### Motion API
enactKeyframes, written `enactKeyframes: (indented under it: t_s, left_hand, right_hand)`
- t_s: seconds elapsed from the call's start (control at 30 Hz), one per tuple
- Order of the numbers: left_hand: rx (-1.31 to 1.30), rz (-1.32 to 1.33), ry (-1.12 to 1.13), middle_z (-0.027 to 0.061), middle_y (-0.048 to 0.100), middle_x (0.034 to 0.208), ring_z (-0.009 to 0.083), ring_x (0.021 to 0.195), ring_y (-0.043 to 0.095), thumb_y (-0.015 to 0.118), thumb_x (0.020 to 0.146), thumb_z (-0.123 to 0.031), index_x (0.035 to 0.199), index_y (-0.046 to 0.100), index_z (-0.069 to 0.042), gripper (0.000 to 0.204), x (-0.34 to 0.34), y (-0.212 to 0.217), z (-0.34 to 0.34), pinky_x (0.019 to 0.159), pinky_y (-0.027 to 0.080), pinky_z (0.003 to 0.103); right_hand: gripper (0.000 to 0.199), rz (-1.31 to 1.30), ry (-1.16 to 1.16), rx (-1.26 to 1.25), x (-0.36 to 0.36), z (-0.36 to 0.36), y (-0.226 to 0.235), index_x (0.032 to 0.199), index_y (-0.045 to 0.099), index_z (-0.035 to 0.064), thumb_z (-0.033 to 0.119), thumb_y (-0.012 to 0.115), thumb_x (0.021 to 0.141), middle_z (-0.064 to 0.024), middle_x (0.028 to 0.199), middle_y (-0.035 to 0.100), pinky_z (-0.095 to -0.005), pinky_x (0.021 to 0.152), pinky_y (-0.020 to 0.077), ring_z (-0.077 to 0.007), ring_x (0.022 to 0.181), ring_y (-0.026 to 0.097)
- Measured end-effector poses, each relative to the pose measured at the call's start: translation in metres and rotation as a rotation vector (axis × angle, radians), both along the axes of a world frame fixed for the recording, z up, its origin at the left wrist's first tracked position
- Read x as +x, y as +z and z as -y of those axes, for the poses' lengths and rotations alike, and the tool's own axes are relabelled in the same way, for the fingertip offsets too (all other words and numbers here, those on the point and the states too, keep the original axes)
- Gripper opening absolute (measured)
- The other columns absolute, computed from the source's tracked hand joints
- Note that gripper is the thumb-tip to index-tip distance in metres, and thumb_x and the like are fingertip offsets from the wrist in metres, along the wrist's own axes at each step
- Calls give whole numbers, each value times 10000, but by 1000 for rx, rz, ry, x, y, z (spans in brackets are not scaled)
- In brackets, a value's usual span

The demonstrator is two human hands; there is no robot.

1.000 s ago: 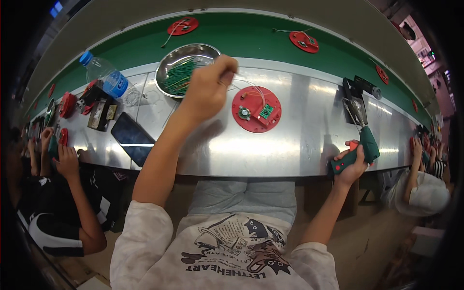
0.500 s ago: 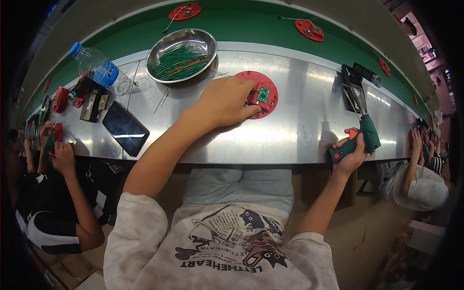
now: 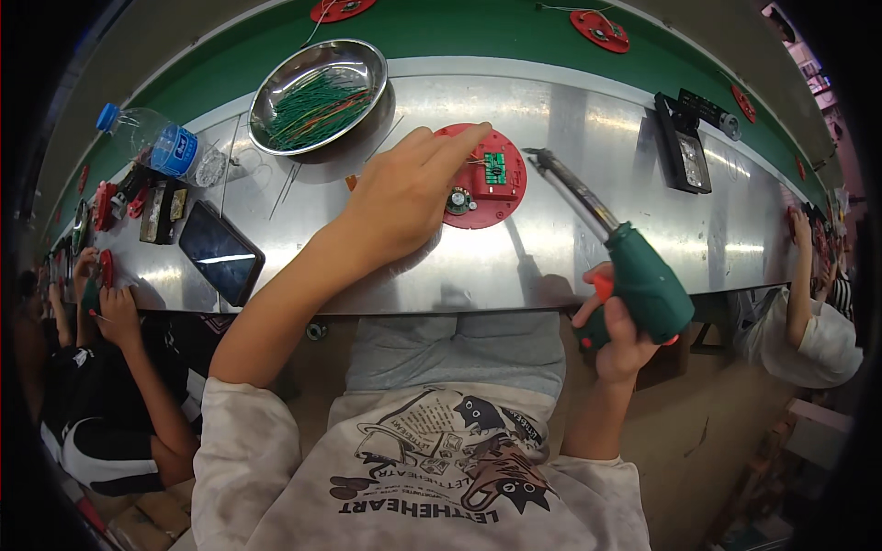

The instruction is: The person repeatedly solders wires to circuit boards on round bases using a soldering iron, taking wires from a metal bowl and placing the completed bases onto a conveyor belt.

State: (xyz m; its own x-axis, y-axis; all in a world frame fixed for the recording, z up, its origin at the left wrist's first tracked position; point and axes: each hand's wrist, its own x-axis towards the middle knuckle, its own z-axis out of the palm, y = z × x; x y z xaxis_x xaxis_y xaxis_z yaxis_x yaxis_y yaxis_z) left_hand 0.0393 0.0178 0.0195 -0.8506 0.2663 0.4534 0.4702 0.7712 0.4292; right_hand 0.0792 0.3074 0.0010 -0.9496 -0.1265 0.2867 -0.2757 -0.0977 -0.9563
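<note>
With my left hand (image 3: 404, 197) spread flat, pinning the red disc (image 3: 482, 174) at bench centre, my right hand (image 3: 617, 332) closed around the green soldering tool (image 3: 634, 266) should bring its tip steadily onto the small green board (image 3: 495, 168).

From my remote station I find the scene evenly and brightly lit from overhead, with white glare streaks across the steel bench (image 3: 551, 266) just beyond my left hand (image 3: 404, 197) and soft shadows directly beneath that hand and under the soldering iron (image 3: 634, 266) held in my right hand (image 3: 616, 335). Focus is sharp around both hands. Fisheye distortion bends the bench edge and the green belt (image 3: 478, 32) into arcs, and the corners fall into a black vignette with dim, smeared detail.
</note>
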Motion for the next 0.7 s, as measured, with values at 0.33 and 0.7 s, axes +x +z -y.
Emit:
enactKeyframes:
  t_s: [0.33, 0.7]
  left_hand:
    - [91, -162, 9, 137, 663, 839, 321, 787, 629, 660, 831, -2, 979, 651, -1, 148, -7, -25, -1, 702, 518, 421]
    - [132, -188, 6, 118, 661, 839, 309, 784, 624, 682, 836, -25, 948, 647, -10, 118, -14, -33, -7, 692, 521, 403]
  right_hand:
    - [434, 40, 100, 146, 1, 7, -5, 1289, 563, -84, 83, 634, 894, -199, 1059, 667, -287, 525, 491, -191, 581, 622]
    - [441, 128, 48, 137, 1, 5, 3, 1267, 569, -105, 72, 611, 866, -202, 1042, 668, -292, 529, 501, -194, 576, 614]
